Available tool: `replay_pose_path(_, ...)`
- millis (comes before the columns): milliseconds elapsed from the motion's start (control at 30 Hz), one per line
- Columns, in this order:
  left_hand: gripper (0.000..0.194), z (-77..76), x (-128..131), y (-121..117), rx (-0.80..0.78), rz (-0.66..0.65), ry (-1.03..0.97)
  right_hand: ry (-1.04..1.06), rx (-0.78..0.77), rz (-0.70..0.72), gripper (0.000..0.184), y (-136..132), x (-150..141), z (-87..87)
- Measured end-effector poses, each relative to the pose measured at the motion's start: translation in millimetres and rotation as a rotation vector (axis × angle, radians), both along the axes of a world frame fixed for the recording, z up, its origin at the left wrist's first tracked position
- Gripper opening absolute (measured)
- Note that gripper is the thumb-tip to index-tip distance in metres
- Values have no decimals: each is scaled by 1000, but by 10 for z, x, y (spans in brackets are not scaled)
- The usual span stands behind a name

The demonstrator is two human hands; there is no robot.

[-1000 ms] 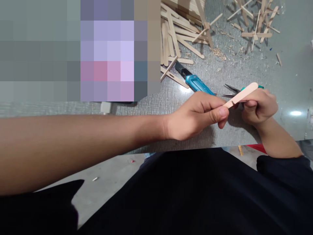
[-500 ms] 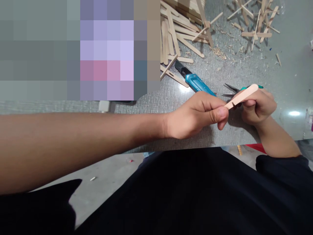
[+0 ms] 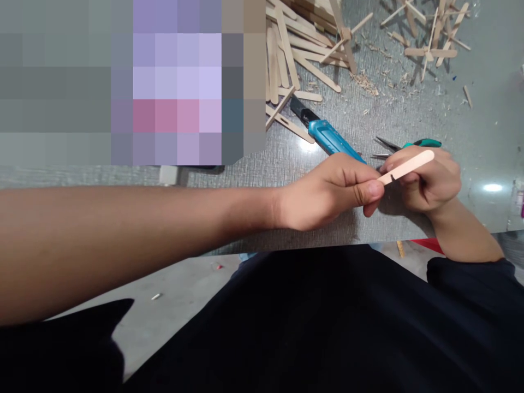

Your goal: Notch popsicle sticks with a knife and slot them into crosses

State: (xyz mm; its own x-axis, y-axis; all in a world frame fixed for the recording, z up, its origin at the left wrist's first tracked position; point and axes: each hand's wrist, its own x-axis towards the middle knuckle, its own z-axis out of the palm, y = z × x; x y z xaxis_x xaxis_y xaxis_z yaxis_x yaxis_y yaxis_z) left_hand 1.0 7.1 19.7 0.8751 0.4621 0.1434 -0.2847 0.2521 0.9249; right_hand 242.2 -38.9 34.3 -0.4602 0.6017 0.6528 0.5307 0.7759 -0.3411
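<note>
The left hand (image 3: 327,191) pinches one end of a wooden craft stick (image 3: 411,165), holding it above the near part of the table (image 3: 483,164). Over the last second its free end has dipped and its face has turned up, putting the cut notch in plainer view. Behind it curls the right hand (image 3: 436,183); whether it grips anything, I cannot tell. Beyond lie green-handled pliers (image 3: 428,143), a blue utility knife (image 3: 333,139) and, farthest, crossed-stick assemblies (image 3: 429,53).

gap between blue cutter (image 3: 333,143) and pliers (image 3: 428,143) narrows toward left hand (image 3: 331,191); wider room right of pliers. stick pile (image 3: 287,46), crossed sticks (image 3: 440,53) block far side.
</note>
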Motion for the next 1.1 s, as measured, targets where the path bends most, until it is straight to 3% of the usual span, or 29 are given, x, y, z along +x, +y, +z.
replay_pose_path(267,66,-5,13,-4,50,-15,32,-104,-86,-57,22,-143,-42,77)
replay_pose_path(733,67,-36,12,6,124,-63,24,-196,-73,-86,20,-285,-135,226)
replay_pose_path(1100,56,-23,4,13,158,-94,50,-191,-119,-93,16,-345,-150,226)
